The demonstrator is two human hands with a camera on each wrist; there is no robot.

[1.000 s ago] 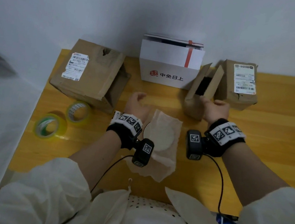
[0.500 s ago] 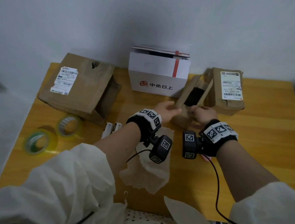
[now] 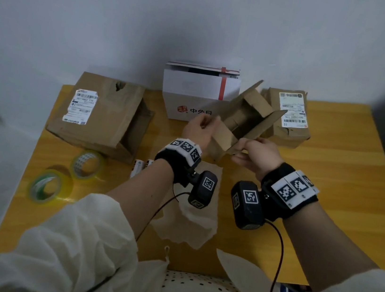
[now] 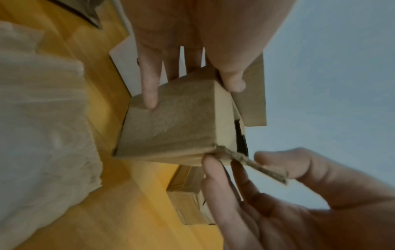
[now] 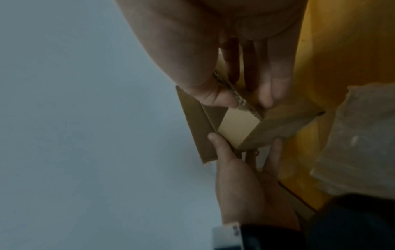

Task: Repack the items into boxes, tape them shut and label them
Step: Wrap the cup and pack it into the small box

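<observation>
A small brown cardboard box (image 3: 238, 117) is held tilted above the wooden table (image 3: 330, 180), its flaps spread and its inside showing only cardboard. My left hand (image 3: 201, 129) grips its left side, thumb on the upper edge and fingers on the underside (image 4: 171, 126). My right hand (image 3: 255, 152) pinches the near right flap (image 4: 256, 167) between thumb and fingers, as the right wrist view (image 5: 245, 101) also shows. A beige padded wrap (image 3: 191, 220) lies on the table under my wrists.
A white box with red tape (image 3: 194, 91) stands open at the back. A large torn brown box (image 3: 102, 113) lies left, a labelled brown box (image 3: 289, 117) right. Two tape rolls (image 3: 87, 163), (image 3: 47, 185) and small white cylinders (image 3: 139, 165) sit on the left.
My left hand left the padded wrap and took the small box's left side. Both hands lifted the box off the table and tilted it, and its flaps now stand wider apart.
</observation>
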